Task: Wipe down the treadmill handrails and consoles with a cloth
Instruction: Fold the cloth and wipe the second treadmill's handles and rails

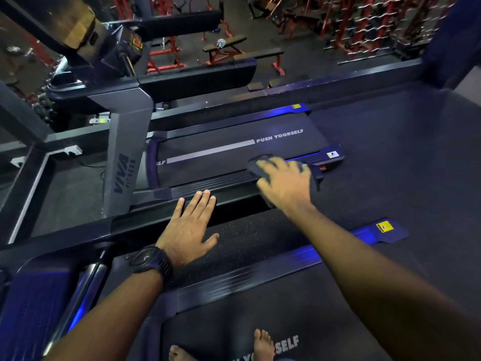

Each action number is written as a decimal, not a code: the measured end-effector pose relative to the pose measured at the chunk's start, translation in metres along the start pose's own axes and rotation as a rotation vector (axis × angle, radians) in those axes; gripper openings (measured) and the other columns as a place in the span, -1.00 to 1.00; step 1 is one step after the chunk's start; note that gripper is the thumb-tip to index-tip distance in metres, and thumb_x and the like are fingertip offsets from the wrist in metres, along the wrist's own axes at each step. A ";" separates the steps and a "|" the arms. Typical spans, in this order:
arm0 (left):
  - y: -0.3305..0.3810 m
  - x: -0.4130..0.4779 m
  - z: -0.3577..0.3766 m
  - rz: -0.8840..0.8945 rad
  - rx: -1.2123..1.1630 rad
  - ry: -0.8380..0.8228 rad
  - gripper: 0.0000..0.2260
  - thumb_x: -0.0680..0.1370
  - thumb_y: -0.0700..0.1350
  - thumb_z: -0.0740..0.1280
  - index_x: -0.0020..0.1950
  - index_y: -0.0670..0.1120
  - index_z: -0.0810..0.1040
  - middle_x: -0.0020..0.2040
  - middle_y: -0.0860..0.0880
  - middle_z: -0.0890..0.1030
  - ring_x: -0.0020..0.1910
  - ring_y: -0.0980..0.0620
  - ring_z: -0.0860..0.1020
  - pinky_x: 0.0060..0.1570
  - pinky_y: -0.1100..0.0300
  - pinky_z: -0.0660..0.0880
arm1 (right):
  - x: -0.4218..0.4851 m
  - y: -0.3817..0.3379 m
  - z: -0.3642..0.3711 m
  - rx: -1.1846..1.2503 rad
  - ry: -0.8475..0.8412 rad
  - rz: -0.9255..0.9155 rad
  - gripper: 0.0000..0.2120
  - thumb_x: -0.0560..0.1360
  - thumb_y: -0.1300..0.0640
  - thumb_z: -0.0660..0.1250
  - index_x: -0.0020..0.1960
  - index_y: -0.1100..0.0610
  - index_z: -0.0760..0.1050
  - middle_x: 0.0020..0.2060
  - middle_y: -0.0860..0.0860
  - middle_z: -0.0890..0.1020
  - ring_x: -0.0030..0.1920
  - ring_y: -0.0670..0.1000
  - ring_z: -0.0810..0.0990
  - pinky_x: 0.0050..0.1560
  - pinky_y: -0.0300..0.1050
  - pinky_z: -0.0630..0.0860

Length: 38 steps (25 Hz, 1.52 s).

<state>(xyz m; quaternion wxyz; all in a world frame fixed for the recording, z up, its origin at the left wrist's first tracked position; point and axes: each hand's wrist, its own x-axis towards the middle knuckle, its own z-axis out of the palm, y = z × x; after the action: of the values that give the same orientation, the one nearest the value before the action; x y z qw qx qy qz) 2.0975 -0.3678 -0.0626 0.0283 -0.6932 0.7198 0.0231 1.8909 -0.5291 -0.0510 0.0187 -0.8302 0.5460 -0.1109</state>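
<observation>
Fingers point(269, 165) of right hand point(285, 183) spread, pressing cloth point(313, 178) on handrail point(234, 199), cloth mostly hidden; left hand point(187, 230) flat.

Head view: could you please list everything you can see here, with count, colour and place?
treadmills: two, black, one underfoot, one alongside beyond the rail
handrail: one, black, under both hands
cloth: one, dark grey, at the rail's right end
console: one, dark, top left
benches: several, red frames with black pads, far floor
bars: many, silver, red rack at top right
sockets: two, white, floor at left
watch: one, black, left wrist
feet: two, bare, on the near belt
left hand: flat on the handrail
right hand: presses the cloth
</observation>
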 end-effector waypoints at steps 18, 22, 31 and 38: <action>0.016 0.026 -0.005 0.102 0.027 -0.032 -0.23 0.60 0.21 0.15 0.61 -0.09 -0.18 0.59 -0.05 -0.22 0.59 0.00 -0.20 0.54 -0.06 -0.22 | -0.015 -0.009 0.013 -0.119 0.088 0.015 -0.56 0.48 -0.08 0.23 0.36 -0.13 0.48 0.34 -0.02 0.51 0.25 0.18 0.46 0.23 0.19 0.36; 0.024 0.037 -0.008 0.157 0.033 -0.037 -0.24 0.60 0.20 0.15 0.61 -0.09 -0.18 0.60 -0.04 -0.20 0.59 0.00 -0.20 0.55 -0.07 -0.19 | 0.002 0.020 0.004 0.000 0.082 0.037 -0.53 0.48 -0.11 0.22 0.38 -0.18 0.46 0.37 -0.05 0.49 0.26 0.15 0.47 0.23 0.17 0.35; 0.030 0.057 -0.012 0.231 0.050 -0.081 -0.24 0.61 0.19 0.15 0.61 -0.09 -0.20 0.60 -0.05 -0.22 0.59 0.00 -0.20 0.56 -0.02 -0.18 | 0.003 0.017 -0.003 0.018 0.051 0.330 -0.58 0.51 -0.06 0.25 0.36 -0.15 0.46 0.44 -0.03 0.41 0.38 0.17 0.35 0.35 0.26 0.25; 0.042 0.089 -0.021 0.420 0.051 -0.133 -0.26 0.63 0.19 0.11 0.60 -0.08 -0.23 0.54 -0.01 -0.31 0.57 0.04 -0.25 0.56 0.06 -0.21 | -0.001 0.023 -0.002 0.068 0.032 0.402 -0.57 0.56 0.00 0.22 0.42 -0.12 0.40 0.54 -0.04 0.26 0.49 0.19 0.20 0.41 0.32 0.17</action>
<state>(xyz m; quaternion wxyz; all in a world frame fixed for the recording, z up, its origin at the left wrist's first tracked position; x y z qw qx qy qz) 2.0519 -0.4568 -0.0487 0.0878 -0.5242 0.8452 0.0558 1.8695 -0.5370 -0.0529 0.0599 -0.7016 0.6968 -0.1364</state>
